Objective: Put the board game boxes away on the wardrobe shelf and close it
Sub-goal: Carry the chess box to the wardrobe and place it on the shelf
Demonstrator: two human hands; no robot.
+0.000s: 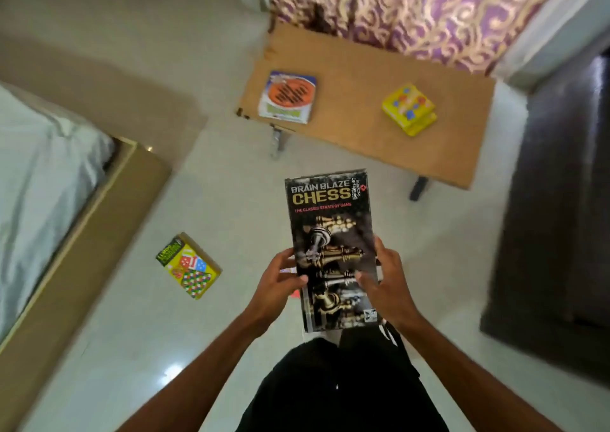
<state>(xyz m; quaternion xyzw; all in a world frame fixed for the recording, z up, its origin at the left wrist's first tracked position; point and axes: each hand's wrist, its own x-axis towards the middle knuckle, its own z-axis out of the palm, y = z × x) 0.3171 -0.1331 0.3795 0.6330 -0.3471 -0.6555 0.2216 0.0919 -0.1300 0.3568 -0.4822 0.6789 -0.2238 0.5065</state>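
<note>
I hold a black chess box (330, 227) in front of me, long side pointing away. My left hand (280, 279) grips its left edge with the thumb on the lid. My right hand (386, 283) grips the right edge the same way. A slip of red and white shows under the box by my left fingers. On the low wooden table (445, 154) lie a white box with an orange disc (288, 97) and a stack of yellow boxes (409, 109). A yellow and green box (188, 265) lies on the floor to the left.
A bed with a grey sheet (39, 180) and a wooden frame fills the left side. A purple patterned curtain (412, 5) hangs behind the table. Dark wooden furniture (561, 217) stands at the right. Pale tiled floor (231, 184) lies between them.
</note>
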